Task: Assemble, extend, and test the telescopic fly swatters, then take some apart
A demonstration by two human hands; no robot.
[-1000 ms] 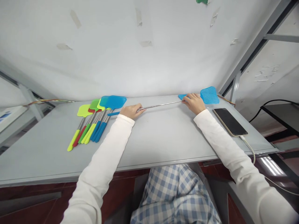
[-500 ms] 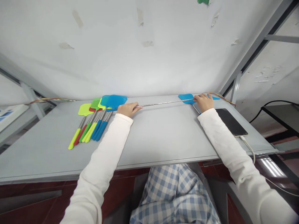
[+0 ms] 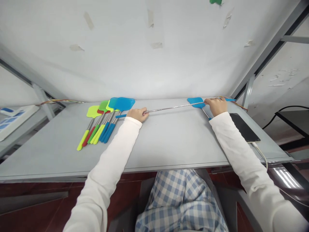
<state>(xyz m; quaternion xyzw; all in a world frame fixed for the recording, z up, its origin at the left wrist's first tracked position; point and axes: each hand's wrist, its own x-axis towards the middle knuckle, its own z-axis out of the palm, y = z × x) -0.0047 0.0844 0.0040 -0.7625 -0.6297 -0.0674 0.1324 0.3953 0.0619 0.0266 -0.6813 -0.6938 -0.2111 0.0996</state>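
A blue telescopic fly swatter is stretched out between my hands, its thin metal rod (image 3: pixel 173 107) slanting slightly up to the right. My left hand (image 3: pixel 138 114) is wrapped around its handle end, and the blue handle (image 3: pixel 121 116) pokes out to the left. My right hand (image 3: pixel 216 105) pinches the rod's far end, close to the blue head (image 3: pixel 230 100), which is mostly hidden behind the fingers. Another blue fly swatter (image 3: pixel 196 102) lies on the table beneath, its handle partly covered by my right sleeve.
At left, several fly swatters (image 3: pixel 96 133) in yellow-green, red, green and blue lie side by side. A dark phone (image 3: pixel 244 127) with a white cable (image 3: pixel 262 153) rests right of my right forearm on the grey table (image 3: pixel 169 141). Behind stands a white wall (image 3: pixel 154 71).
The view has shifted slightly. My left fingers have curled more closely around the handle end, and more of the blue handle shows. Both hands still hold the stretched swatter.
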